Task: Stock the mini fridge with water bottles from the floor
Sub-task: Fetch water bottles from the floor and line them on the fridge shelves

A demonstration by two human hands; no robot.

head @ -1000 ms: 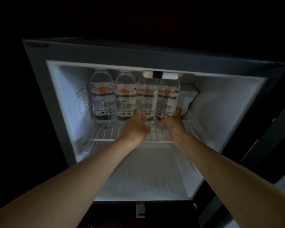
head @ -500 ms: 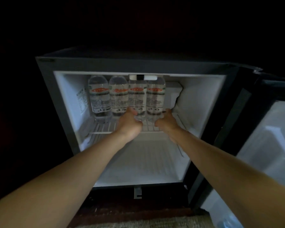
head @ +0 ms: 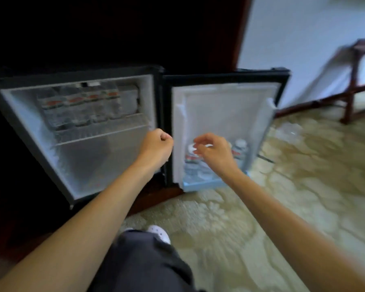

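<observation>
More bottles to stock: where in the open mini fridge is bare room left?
Free: the white lower compartment under the wire shelf, between the side walls. Crowded: on that shelf, four clear red-labelled water bottles fill the row beside a white box; the pale blue door bin also holds bottles.

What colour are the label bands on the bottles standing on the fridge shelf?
The bottles carry red-orange bands on pale labels; head view, blurred.

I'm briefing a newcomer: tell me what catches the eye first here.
A row of four clear plastic water bottles with red labels stands on the upper wire shelf of the open black mini fridge. More bottles sit in the open door's lower rack, while the left hand and right hand hover in front.
</observation>
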